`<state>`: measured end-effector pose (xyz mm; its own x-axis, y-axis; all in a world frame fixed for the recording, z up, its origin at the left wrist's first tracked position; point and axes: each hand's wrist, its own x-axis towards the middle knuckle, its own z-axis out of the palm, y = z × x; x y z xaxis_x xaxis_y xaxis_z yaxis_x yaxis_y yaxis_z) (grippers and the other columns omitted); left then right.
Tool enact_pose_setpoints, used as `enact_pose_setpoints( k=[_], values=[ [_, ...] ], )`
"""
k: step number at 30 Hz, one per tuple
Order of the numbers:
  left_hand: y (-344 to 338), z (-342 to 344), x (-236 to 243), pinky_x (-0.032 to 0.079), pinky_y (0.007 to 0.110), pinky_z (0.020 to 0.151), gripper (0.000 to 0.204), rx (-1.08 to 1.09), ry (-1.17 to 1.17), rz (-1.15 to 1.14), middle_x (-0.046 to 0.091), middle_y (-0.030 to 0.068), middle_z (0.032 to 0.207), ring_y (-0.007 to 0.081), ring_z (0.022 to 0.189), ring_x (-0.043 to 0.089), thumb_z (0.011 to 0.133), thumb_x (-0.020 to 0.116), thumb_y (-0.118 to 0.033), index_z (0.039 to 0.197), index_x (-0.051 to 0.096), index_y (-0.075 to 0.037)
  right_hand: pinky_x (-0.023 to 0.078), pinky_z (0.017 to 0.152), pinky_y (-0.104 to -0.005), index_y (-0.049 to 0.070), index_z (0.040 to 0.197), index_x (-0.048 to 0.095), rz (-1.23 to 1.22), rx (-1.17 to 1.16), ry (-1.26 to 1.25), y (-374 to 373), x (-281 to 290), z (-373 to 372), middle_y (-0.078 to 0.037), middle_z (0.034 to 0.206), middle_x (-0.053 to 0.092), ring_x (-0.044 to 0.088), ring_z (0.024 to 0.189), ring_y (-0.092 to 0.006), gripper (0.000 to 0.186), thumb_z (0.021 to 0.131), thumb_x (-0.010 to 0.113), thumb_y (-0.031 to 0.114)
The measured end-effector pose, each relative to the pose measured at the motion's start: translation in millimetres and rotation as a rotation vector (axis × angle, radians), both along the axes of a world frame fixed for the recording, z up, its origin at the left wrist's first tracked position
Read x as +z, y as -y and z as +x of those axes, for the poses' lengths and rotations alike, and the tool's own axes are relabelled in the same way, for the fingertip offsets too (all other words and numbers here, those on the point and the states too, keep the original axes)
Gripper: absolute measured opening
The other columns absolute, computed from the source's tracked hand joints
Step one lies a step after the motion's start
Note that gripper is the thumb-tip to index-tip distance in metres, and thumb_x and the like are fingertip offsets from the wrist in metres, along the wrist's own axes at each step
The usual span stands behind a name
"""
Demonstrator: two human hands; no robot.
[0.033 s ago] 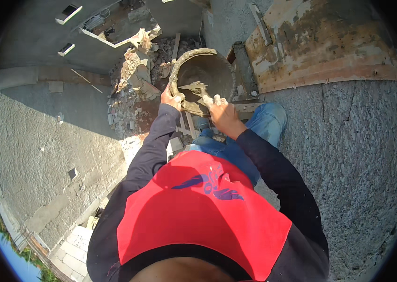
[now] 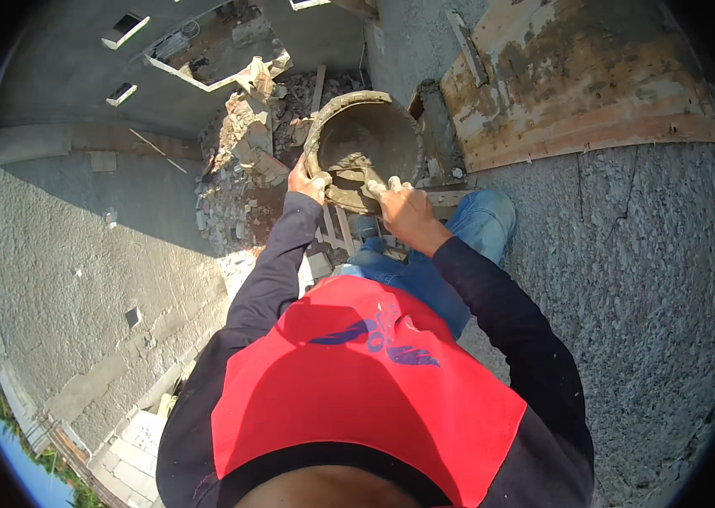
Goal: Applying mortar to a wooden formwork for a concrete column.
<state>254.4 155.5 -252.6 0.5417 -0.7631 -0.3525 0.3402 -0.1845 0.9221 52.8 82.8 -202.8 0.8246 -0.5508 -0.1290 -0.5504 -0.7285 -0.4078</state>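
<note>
Two bare hands are at work on the bucket [image 2: 332, 110] from where I stand, both dusted with grey. The left hand [image 2: 307, 182] is closed on the near left part of its rim, thumb lying over the lip, the other fingers against the outside, partly hidden. The right hand [image 2: 407, 210] is curled into a loose fist at the near right side, gripping the handle of what looks like a trowel [image 2: 372, 176]; its knuckles sit just above the rim, and the blade goes down inside, too blurred for me to trace its edge. Beside it, on the inner wall, sits a lump of wet mortar [image 2: 352, 161].

The bucket is out in front of the person, mouth up, its rim crusted thick with mortar; I cannot tell what bears its weight. A bent knee in blue jeans [image 2: 484, 224] is near it, on the right. Broken rubble [image 2: 247, 140] lies beyond the left hand, and a stained board [image 2: 577, 85] leans off to the right, above a rough grey surface [image 2: 620, 279].
</note>
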Motion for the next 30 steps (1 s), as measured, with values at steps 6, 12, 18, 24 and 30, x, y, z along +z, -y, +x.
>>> enact_pose_setpoints(
  k=[6,12,18,24,30],
  values=[
    [28,-11,12,0.044,0.026,0.088,0.056,-0.14,0.464,-0.125,0.06,0.0095,0.114,0.0162,0.1,0.056,0.071,0.053,0.01,0.127,0.047,0.005,0.051,0.061,-0.0471,0.009,0.119,0.055,-0.064,-0.194,0.167,44,2,1,-0.023,0.089,0.058,0.063,0.071,-0.0386,0.037,0.082,0.049,0.008],
    [31,-11,30,0.044,0.03,0.092,0.055,-0.035,0.84,0.011,0.06,0.0213,0.113,0.0283,0.102,0.06,0.068,0.061,-0.003,0.122,0.053,0.004,0.05,0.059,-0.0436,0.012,0.104,0.062,-0.384,-0.229,0.241,80,35,8,-0.017,0.082,0.06,0.062,0.071,-0.0323,0.024,0.081,0.055,0.016],
    [31,-44,79,0.043,0.028,0.091,0.054,0.007,0.766,-0.105,0.062,0.0193,0.111,0.0212,0.102,0.059,0.069,0.06,0.001,0.123,0.052,0.004,0.053,0.068,-0.0417,0.006,0.074,0.066,-0.231,-0.115,0.269,109,15,-16,-0.015,0.078,0.066,0.065,0.078,-0.0316,0.019,0.082,0.055,0.02],
    [4,-27,116,0.044,0.026,0.083,0.052,-0.317,0.883,-0.055,0.063,0.0094,0.106,0.0145,0.091,0.057,0.072,0.065,-0.002,0.122,0.052,0.006,0.047,0.054,-0.0395,0.002,0.107,0.063,0.615,-0.109,0.081,95,21,-50,-0.015,0.066,0.061,0.059,0.056,-0.0261,0.032,0.084,0.061,0.025],
    [16,-20,102,0.047,0.026,0.08,0.055,-0.318,0.545,-0.146,0.063,0.0058,0.101,0.0134,0.086,0.058,0.074,0.064,-0.003,0.126,0.049,0.003,0.035,0.038,-0.0242,0.003,0.114,0.06,0.977,-0.245,0.271,52,34,-61,-0.002,0.063,0.055,0.047,0.044,-0.0059,0.038,0.079,0.069,0.013]
  ],
)
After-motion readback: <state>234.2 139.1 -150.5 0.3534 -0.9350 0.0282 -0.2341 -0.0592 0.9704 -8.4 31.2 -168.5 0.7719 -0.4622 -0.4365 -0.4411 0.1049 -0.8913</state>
